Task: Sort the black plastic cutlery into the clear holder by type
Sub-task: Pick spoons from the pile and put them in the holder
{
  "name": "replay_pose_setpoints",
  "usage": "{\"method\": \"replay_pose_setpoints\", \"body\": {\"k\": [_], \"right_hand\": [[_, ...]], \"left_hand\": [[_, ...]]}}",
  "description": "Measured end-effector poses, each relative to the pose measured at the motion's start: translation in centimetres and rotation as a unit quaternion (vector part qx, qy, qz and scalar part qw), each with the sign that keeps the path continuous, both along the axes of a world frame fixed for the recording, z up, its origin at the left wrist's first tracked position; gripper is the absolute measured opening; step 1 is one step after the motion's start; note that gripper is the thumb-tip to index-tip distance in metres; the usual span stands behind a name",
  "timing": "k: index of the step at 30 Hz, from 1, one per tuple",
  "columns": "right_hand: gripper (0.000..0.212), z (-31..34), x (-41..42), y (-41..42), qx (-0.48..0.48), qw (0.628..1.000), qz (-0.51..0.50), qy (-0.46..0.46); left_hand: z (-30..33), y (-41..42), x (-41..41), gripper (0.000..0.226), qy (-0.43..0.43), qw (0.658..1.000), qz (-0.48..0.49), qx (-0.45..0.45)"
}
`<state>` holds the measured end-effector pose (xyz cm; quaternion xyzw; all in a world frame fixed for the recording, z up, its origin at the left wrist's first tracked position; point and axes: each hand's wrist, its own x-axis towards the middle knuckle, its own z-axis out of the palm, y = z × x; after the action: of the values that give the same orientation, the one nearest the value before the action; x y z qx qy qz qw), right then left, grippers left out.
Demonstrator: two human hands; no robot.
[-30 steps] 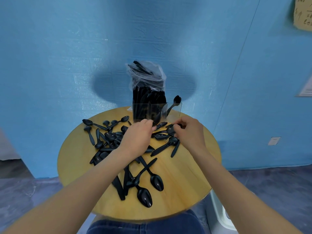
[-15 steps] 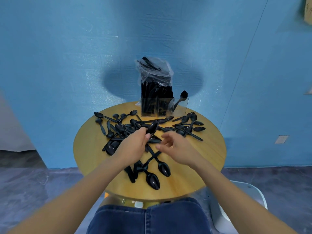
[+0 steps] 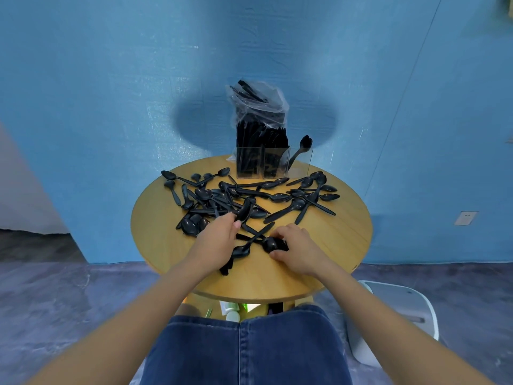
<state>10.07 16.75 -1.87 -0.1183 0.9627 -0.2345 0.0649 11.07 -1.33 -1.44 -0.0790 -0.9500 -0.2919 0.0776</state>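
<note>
Black plastic spoons (image 3: 249, 195) lie scattered in a heap across the round wooden table (image 3: 333, 245). At the table's far edge stands the clear holder (image 3: 273, 162); its left and middle compartments are full of black cutlery and its right compartment holds one spoon (image 3: 299, 150). A crumpled plastic bag (image 3: 258, 102) sits on top of the holder. My left hand (image 3: 219, 237) grips a black spoon (image 3: 244, 211) whose bowl sticks up past my fingers. My right hand (image 3: 298, 248) pinches another black spoon (image 3: 273, 243) lying on the table near the front.
A blue wall rises just behind the table. A white bin (image 3: 399, 315) stands on the floor at the right. My jeans-clad knees (image 3: 244, 348) are under the table's near edge, and small items show on a shelf (image 3: 236, 309) beneath the tabletop.
Both hands have drawn back from the holder toward the table's front. My left hand picked up a spoon; my right hand came down onto a spoon near the front edge.
</note>
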Motion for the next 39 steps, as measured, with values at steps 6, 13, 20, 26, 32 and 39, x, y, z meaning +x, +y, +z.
{"method": "replay_pose_setpoints", "body": {"k": [6, 13, 20, 26, 32, 39], "right_hand": [[0.031, -0.6, -0.9, 1.3, -0.046, 0.998, -0.042, 0.03], [0.032, 0.2, -1.6, 3.1, -0.116, 0.992, -0.028, 0.027], [0.041, 1.7, -2.2, 5.3, -0.282, 0.957, -0.065, -0.017], [0.033, 4.8, -2.5, 5.9, -0.343, 0.939, -0.009, -0.007], [0.03, 6.4, -3.3, 6.6, -0.405, 0.914, 0.0, 0.003], [0.007, 5.8, -4.4, 5.5, -0.544, 0.83, -0.124, 0.027]], "left_hand": [[-0.7, 1.1, -0.4, 0.029, -0.012, 1.0, -0.01, 0.004], [-0.1, 2.6, -1.6, 0.031, -0.004, 1.0, -0.025, 0.009], [1.0, 4.3, -3.2, 0.026, 0.025, 0.998, -0.049, 0.015], [2.3, 6.4, -4.9, 0.025, 0.083, 0.993, -0.074, 0.032], [2.6, 7.6, -6.4, 0.021, 0.093, 0.99, -0.105, 0.025], [2.8, 8.1, -6.9, 0.026, 0.06, 0.988, -0.122, 0.076]]}}
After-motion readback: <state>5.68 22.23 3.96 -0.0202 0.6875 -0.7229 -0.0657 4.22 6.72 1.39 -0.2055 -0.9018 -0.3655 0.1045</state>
